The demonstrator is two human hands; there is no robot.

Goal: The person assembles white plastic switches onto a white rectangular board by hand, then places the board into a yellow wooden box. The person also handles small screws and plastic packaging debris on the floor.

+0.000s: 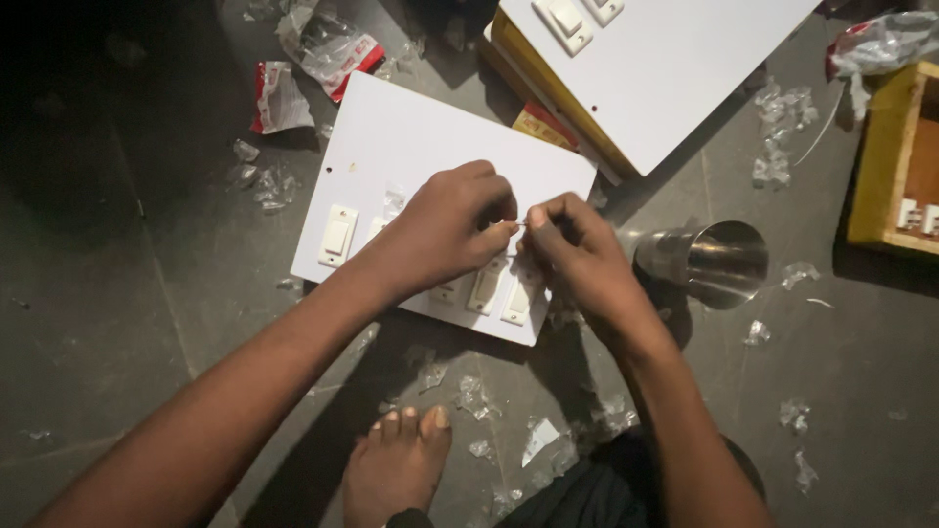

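A white switch board (401,147) lies flat on the grey floor, with several white rocker switches (337,236) set along its near edge. My left hand (450,225) and my right hand (572,249) meet just above the board's right part. Between their fingertips they pinch a small thin pale piece (515,224); it is too small to tell what it is. Both hands have their fingers closed around it. My left hand hides some of the switches under it.
A steel tumbler (714,262) lies on its side right of my right hand. A second white board with switches (655,59) rests on a yellow box at the top. A wooden box (895,156) is far right. Torn wrappers (323,44) and clear plastic scraps litter the floor. My bare foot (396,464) is below.
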